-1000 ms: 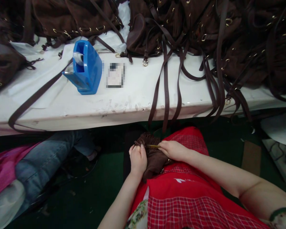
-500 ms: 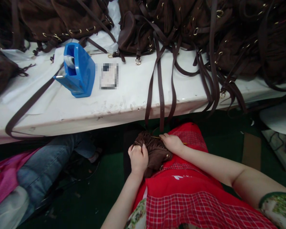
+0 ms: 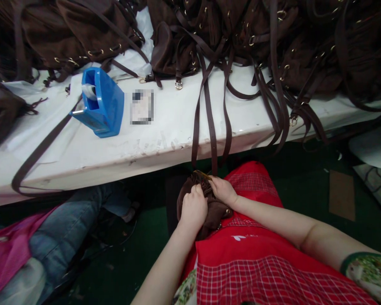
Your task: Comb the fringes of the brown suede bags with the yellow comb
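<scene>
A dark brown suede bag (image 3: 214,212) with fringe and gold eyelets lies in my lap, over a red apron. My left hand (image 3: 195,207) is closed on its fringed part, fingers curled and their tips hidden. Just to the right, my right hand (image 3: 221,189) grips a thin, amber-coloured, comb-like tool (image 3: 203,173). The tool slants across the fringe at the bag's far edge; its exact shape is too small to make out. Both hands are below the table's front edge, close together.
A white-covered table (image 3: 165,127) spans the view ahead. On it stand a blue tape dispenser (image 3: 106,106), a blurred-out flat object (image 3: 142,106) and several brown bags (image 3: 174,51). Straps (image 3: 211,123) hang over its edge. Another person's jeans-clad leg (image 3: 63,228) is at left; cardboard (image 3: 342,195) lies right.
My left hand has shifted right over the fringe, closer to my right hand. The tool in my right hand has moved up and tilted. The camera view has shifted slightly.
</scene>
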`<state>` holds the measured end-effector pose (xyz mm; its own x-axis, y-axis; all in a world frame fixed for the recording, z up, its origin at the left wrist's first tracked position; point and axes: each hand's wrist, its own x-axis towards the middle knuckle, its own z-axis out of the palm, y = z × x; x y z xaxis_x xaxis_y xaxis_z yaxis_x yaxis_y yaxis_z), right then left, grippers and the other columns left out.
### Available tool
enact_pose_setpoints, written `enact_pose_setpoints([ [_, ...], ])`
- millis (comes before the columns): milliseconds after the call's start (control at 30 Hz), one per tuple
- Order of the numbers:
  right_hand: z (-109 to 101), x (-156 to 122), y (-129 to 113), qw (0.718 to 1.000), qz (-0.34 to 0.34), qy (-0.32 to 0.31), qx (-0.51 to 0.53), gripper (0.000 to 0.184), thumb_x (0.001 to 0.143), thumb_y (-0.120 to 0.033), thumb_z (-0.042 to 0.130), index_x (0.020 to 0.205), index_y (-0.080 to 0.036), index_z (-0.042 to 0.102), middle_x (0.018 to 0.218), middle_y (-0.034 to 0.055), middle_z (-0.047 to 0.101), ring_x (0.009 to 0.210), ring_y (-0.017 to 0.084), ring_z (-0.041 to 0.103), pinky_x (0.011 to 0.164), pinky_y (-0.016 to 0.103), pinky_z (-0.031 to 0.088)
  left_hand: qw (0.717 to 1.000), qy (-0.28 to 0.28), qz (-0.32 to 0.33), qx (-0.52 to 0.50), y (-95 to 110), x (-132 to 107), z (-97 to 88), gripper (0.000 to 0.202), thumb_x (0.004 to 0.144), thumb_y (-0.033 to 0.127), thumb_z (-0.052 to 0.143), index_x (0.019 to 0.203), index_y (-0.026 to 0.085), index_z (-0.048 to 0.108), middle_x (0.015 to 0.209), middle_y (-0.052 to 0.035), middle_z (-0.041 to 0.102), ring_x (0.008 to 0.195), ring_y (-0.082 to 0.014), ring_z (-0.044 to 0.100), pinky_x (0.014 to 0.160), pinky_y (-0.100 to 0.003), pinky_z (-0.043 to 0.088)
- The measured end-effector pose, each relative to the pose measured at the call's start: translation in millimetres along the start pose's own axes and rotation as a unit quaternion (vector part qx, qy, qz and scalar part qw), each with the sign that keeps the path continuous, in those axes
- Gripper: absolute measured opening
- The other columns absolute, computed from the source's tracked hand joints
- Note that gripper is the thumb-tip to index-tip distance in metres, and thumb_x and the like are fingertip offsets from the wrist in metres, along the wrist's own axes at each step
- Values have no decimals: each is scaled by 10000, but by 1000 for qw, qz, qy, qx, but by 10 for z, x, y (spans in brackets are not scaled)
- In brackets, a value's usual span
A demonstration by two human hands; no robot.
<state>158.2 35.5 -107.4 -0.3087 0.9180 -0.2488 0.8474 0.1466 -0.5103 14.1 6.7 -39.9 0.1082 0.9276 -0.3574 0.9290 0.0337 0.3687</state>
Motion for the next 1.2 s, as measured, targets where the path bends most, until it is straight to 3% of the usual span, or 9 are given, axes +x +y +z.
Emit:
enact_pose_setpoints([
  [67, -33, -15, 15, 1000, 5, 22, -17, 370, 966, -263, 273, 1176, -149, 557, 1062, 118, 658, 952, 191, 617, 783, 269, 465, 987, -84, -2, -135, -24, 117, -2, 406, 772, 266, 608, 1132, 84, 555, 1083, -185, 641, 933, -286, 635, 812, -353, 468],
  [200, -228, -17, 64, 999, -26, -4, -30, 352, 963, -296, 305, 1180, -186, 560, 1053, 93, 663, 928, 186, 621, 761, 262, 449, 899, -213, 50, -378, -144, 275, 116, 432, 685, 360, 710, 1049, 134, 645, 1040, -102, 690, 955, -251, 639, 855, -344, 490],
  [400, -567, -63, 281, 989, 6, -107, 100, 276, 908, -342, 414, 840, -177, 624, 802, 48, 687, 696, 152, 606, 623, 239, 424, 813, -231, -27, -534, -162, 192, 253, 362, 675, 325, 721, 961, 109, 670, 992, -104, 708, 916, -242, 654, 854, -376, 504],
  [500, -630, -90, 419, 941, 102, -163, 280, 285, 904, -339, 371, 853, -156, 582, 753, 41, 687, 419, 88, 456, 423, 215, 335, 746, -233, -54, -622, -145, 132, 245, 451, 681, 327, 730, 1064, 113, 629, 1094, -116, 678, 991, -227, 636, 923, -369, 474],
  [567, -649, -101, 487, 909, 173, -136, 354, 305, 915, -337, 313, 940, -149, 552, 788, 51, 694, 335, 67, 350, 354, 217, 265, 740, -230, -62, -629, -143, 117, 240, 448, 678, 333, 735, 1048, 102, 631, 1088, -122, 680, 999, -230, 634, 932, -370, 468],
  [633, -666, -123, 505, 918, 175, -91, 344, 300, 916, -336, 321, 954, -149, 552, 792, 51, 691, 367, 73, 397, 377, 215, 300, 748, -223, -71, -622, -148, 120, 243, 416, 687, 336, 728, 1018, 98, 642, 1070, -123, 687, 991, -234, 638, 925, -374, 471],
  [833, -673, -306, 194, 989, -70, -90, 90, 300, 941, -330, 364, 906, -166, 613, 878, 59, 641, 833, 161, 588, 759, 272, 440, 764, -202, -72, -609, -139, 155, 253, 394, 671, 306, 735, 995, 92, 663, 1029, -115, 702, 944, -232, 649, 883, -353, 485],
  [1000, -593, -325, -49, 983, -74, -161, -52, 302, 955, -321, 337, 1060, -208, 596, 967, 63, 604, 832, 170, 609, 696, 257, 439, 789, -167, -65, -587, -57, 71, 183, 315, 654, 302, 745, 891, 101, 694, 901, -92, 724, 843, -222, 657, 807, -323, 496],
  [1200, -575, -221, -63, 971, -41, -153, -178, 311, 950, -280, 328, 1188, -236, 521, 1031, 94, 584, 787, 186, 629, 622, 264, 442, 711, -221, -23, -667, -37, -54, 98, 353, 695, 347, 724, 947, 106, 673, 918, -88, 699, 875, -205, 625, 854, -317, 454],
])
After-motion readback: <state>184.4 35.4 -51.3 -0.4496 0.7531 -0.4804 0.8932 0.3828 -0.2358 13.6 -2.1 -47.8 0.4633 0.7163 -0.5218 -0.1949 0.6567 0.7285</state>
